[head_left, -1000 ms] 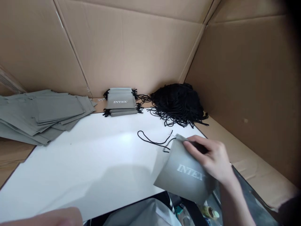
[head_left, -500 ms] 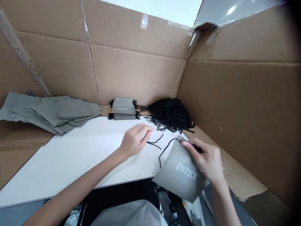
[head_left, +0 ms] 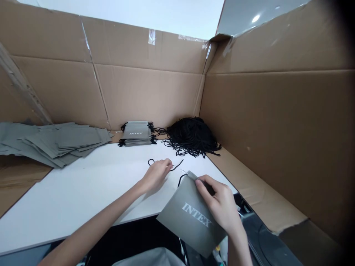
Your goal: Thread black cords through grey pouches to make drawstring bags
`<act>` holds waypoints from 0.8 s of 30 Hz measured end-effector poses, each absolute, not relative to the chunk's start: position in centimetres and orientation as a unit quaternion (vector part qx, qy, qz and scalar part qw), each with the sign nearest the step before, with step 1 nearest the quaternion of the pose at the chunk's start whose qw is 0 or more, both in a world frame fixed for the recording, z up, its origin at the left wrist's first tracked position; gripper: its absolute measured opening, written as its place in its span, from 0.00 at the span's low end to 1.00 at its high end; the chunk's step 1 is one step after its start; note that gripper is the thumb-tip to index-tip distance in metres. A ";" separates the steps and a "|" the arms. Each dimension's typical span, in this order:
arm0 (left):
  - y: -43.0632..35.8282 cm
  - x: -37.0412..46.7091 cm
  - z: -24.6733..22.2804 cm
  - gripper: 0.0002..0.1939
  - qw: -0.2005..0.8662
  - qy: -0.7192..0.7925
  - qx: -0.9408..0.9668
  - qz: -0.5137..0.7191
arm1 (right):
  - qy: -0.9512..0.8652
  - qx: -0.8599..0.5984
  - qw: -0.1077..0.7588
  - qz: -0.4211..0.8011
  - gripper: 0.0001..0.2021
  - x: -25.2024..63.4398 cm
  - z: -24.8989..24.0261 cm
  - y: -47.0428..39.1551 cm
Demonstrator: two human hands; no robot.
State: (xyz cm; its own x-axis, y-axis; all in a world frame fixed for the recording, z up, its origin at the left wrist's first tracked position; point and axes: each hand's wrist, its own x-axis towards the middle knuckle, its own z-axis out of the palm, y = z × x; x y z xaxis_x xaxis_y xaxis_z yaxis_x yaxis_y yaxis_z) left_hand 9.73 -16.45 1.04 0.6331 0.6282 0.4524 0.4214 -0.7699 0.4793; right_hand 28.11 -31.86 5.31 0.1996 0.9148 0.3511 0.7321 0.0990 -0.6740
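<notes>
A grey drawstring pouch [head_left: 191, 214] with white INTEX lettering hangs tilted over the table's front edge. My right hand [head_left: 219, 199] is closed on its upper right edge, thumb in front. A black cord [head_left: 181, 179] and thin wire ends [head_left: 183, 171] come out at the pouch's top corner. To the left, my left hand [head_left: 158, 173] is low over the white table, its fingers pinched on a loose black cord [head_left: 177, 165]. Part of that cord curls out behind the hand; the exact grip is partly hidden.
At the back stands a neat stack of INTEX pouches with cords [head_left: 136, 133]. Beside it is a heap of black cords [head_left: 192, 136]. Flat grey pouches [head_left: 55, 142] lie piled at left. Cardboard walls [head_left: 149, 88] enclose the white table [head_left: 83, 192].
My left hand has come down to the loose cord on the table and pinched it. My right hand still holds the pouch, now a little lower and further left in view. The view has shifted slightly.
</notes>
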 end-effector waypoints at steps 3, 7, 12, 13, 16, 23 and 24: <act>-19.8 7.6 3.8 0.15 0.188 0.347 0.838 0.378 | -0.635 -0.640 0.423 0.089 0.16 26.5 5.3 -31.6; -23.6 6.6 5.6 0.08 0.253 0.375 0.731 0.511 | -0.661 -0.602 0.447 0.023 0.13 24.6 5.2 -31.1; -24.6 6.2 5.4 0.03 0.210 0.356 0.704 0.578 | -0.694 -0.562 0.447 -0.045 0.12 23.1 5.8 -30.4; -24.5 6.0 5.4 0.03 0.196 0.349 0.700 0.591 | -0.698 -0.558 0.445 -0.050 0.12 23.0 6.0 -30.3; -24.2 5.7 5.4 0.04 0.158 0.328 0.692 0.623 | -0.705 -0.552 0.443 -0.049 0.11 22.5 6.5 -29.8; -23.9 5.7 5.3 0.03 0.133 0.387 0.665 0.625 | -0.712 -0.548 0.438 -0.037 0.11 21.8 6.6 -29.0; -23.8 5.7 5.3 0.03 0.134 0.396 0.659 0.626 | -0.712 -0.549 0.438 -0.034 0.11 21.8 6.6 -28.9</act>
